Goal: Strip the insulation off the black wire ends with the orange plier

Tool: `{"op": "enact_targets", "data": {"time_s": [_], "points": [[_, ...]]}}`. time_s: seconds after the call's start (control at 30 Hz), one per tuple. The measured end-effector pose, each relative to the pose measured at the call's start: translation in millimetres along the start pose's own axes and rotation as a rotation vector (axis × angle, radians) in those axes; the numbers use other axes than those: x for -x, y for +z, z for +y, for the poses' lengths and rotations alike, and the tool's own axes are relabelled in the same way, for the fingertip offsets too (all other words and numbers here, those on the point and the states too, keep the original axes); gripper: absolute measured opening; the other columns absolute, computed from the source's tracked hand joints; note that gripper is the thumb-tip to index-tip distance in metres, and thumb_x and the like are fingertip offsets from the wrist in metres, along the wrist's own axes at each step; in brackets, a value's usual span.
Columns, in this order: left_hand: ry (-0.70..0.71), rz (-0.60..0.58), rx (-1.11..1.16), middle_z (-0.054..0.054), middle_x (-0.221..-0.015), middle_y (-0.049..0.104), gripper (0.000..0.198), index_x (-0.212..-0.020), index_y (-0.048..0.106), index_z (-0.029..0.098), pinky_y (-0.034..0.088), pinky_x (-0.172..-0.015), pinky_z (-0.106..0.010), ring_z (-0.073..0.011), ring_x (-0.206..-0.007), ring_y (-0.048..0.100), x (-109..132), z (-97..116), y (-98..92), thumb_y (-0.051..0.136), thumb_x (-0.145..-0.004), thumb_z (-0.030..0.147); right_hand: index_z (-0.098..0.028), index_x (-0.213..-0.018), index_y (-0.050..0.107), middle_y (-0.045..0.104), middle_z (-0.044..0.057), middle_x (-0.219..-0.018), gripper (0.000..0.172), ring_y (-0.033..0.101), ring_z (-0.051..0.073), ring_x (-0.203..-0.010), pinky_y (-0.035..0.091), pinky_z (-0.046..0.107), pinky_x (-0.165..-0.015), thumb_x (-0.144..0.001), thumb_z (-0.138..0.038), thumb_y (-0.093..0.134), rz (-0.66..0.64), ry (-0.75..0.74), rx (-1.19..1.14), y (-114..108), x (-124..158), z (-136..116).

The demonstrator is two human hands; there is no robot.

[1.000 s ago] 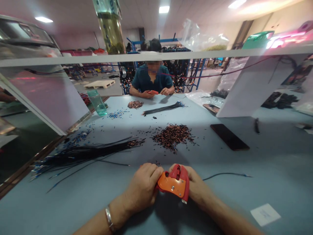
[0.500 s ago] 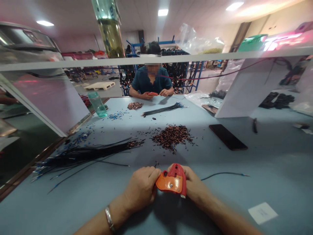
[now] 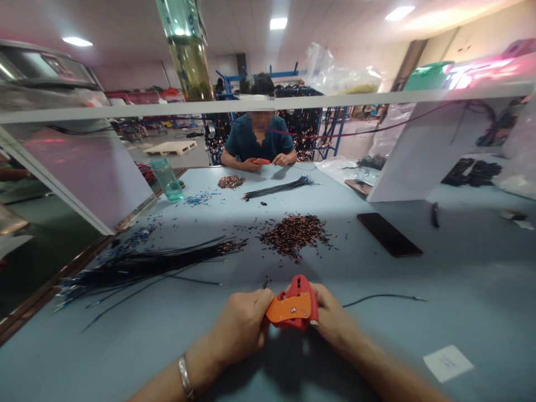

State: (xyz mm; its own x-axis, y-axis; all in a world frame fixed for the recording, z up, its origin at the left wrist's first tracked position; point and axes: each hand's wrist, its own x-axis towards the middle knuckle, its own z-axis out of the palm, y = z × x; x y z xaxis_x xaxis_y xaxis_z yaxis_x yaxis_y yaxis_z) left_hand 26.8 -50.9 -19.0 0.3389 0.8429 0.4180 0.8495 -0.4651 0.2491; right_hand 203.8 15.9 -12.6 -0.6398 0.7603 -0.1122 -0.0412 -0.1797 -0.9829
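Note:
A red and orange wire stripper (image 3: 293,306) is gripped by my left hand (image 3: 240,321), whose fingers are closed round its handle end. Close against the stripper's red head is my right hand (image 3: 329,312), closed on a thin black wire (image 3: 377,297). The wire runs out to the right of that hand and ends in a blue tip; its other end is hidden by the hand and tool. Beyond the hands lies a heap of short black and copper-coloured offcuts (image 3: 295,234). To the left rests a bundle of black wires (image 3: 154,262) with blue ends.
A black phone (image 3: 389,234) and a white paper square (image 3: 448,363) lie to the right. Across the table, a person (image 3: 259,139) holds a red tool near another wire bundle (image 3: 278,188). A green bottle (image 3: 167,180) stands at the left. A white shelf (image 3: 335,100) spans overhead.
The stripper's head has risen slightly, and its orange and red parts have shifted against each other. Both hands keep their hold; the wire and heaps look the same.

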Motion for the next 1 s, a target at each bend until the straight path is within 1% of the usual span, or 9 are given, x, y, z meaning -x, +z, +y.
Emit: {"op": "enact_targets", "data": {"time_s": [0.13,0.27,0.37,0.5,0.6,0.7,0.87,0.93,1.0], "points": [[-0.035,0.032,0.050,0.001,-0.061,0.057,0.015,-0.080,0.043,0.022,0.029,-0.048,-0.026,-0.0141,-0.049,0.051,1,-2,2.5,0.048,-0.075,0.009,-0.018,-0.061,0.055,0.050,-0.006,-0.055,0.012,0.038,0.009,-0.051,0.032,0.021,-0.051,-0.069,-0.024,0.061,-0.040,-0.026,0.035,-5,-2,1],[-0.168,0.106,0.218,0.000,-0.070,0.058,0.011,-0.090,0.048,0.021,0.036,-0.054,-0.024,-0.0136,-0.055,0.051,-5,-6,-3.0,0.050,-0.080,0.018,-0.018,-0.072,0.059,0.055,-0.004,-0.059,0.017,0.045,0.011,-0.053,0.036,0.022,-0.052,-0.078,-0.034,0.060,-0.030,-0.075,0.145,-15,-4,-3],[-0.339,0.132,0.460,0.001,-0.073,0.055,0.008,-0.090,0.051,0.020,0.039,-0.058,-0.024,-0.0126,-0.060,0.049,-10,-7,-12.7,0.052,-0.084,0.024,-0.019,-0.079,0.060,0.059,-0.002,-0.065,0.017,0.050,0.013,-0.058,0.041,0.024,-0.057,-0.083,-0.035,0.055,0.060,-0.103,0.297,-25,-4,-6],[-0.533,0.097,0.957,0.000,-0.074,0.052,0.019,-0.086,0.052,0.017,0.041,-0.062,-0.026,-0.0130,-0.066,0.050,-12,-6,-19.8,0.059,-0.083,0.035,-0.021,-0.082,0.060,0.057,-0.001,-0.069,0.015,0.050,0.014,-0.063,0.040,0.026,-0.061,-0.088,-0.030,0.050,0.143,-0.293,0.602,-33,-2,-6],[-0.631,0.131,1.245,-0.001,-0.078,0.053,0.026,-0.093,0.054,0.017,0.044,-0.067,-0.028,-0.0139,-0.070,0.053,-11,-5,-18.4,0.067,-0.079,0.034,-0.020,-0.084,0.063,0.057,0.001,-0.076,0.018,0.052,0.015,-0.067,0.041,0.027,-0.064,-0.092,-0.025,0.048,0.113,-0.398,0.757,-36,-2,-4],[-0.695,0.155,1.420,0.000,-0.078,0.054,0.032,-0.098,0.054,0.018,0.046,-0.065,-0.028,-0.0143,-0.070,0.054,-12,-5,-16.9,0.071,-0.075,0.031,-0.019,-0.086,0.066,0.056,0.004,-0.081,0.023,0.055,0.015,-0.070,0.042,0.027,-0.065,-0.091,-0.016,0.043,0.017,-0.395,0.855,-39,-3,-3],[-0.763,0.162,1.560,0.000,-0.078,0.053,0.031,-0.097,0.051,0.019,0.047,-0.060,-0.027,-0.0140,-0.068,0.054,-15,-8,-21.4,0.071,-0.074,0.026,-0.019,-0.084,0.065,0.058,0.004,-0.081,0.022,0.055,0.015,-0.068,0.041,0.026,-0.063,-0.088,-0.010,0.045,-0.103,-0.340,0.995,-43,-2,-2],[-0.775,0.182,1.555,0.000,-0.078,0.054,0.030,-0.096,0.051,0.018,0.048,-0.060,-0.027,-0.0138,-0.068,0.055,-16,-9,-23.8,0.071,-0.074,0.024,-0.019,-0.080,0.064,0.058,0.003,-0.080,0.021,0.054,0.014,-0.067,0.040,0.025,-0.063,-0.086,-0.009,0.047,-0.094,-0.329,1.048,-44,-2,0],[-0.778,0.194,1.535,-0.001,-0.079,0.054,0.029,-0.096,0.052,0.017,0.048,-0.061,-0.027,-0.0138,-0.068,0.055,-16,-10,-25.1,0.070,-0.074,0.023,-0.019,-0.077,0.063,0.056,0.002,-0.079,0.020,0.052,0.014,-0.063,0.039,0.024,-0.060,-0.085,-0.009,0.048,-0.041,-0.323,1.126,-45,-3,5]]}}
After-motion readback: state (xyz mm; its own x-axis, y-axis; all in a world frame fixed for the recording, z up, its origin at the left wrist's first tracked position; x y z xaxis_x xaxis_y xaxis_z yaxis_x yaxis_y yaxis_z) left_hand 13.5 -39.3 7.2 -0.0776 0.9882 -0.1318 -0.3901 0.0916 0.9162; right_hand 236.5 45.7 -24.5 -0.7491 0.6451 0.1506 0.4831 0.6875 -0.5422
